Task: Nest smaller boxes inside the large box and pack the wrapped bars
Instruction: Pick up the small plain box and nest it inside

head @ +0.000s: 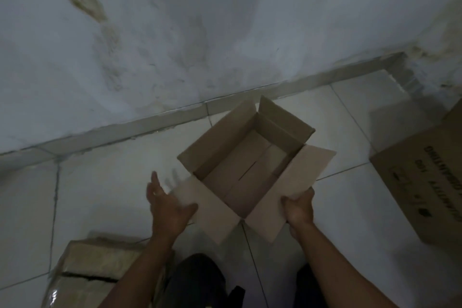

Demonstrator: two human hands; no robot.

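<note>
Two hands at an empty open box [246, 157]: right hand [298, 207] grips a flap, left hand [166, 204] spread.

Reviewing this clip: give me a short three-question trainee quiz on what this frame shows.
1. True or false: the open box already holds a smaller box.
2. Which hand grips a box flap: A left hand, B right hand?
3. Where is the printed box?

Key:
1. False, it is empty.
2. B; the left hand is spread open by the near-left flap, blurred.
3. At the right edge, on the tiled floor.
</note>
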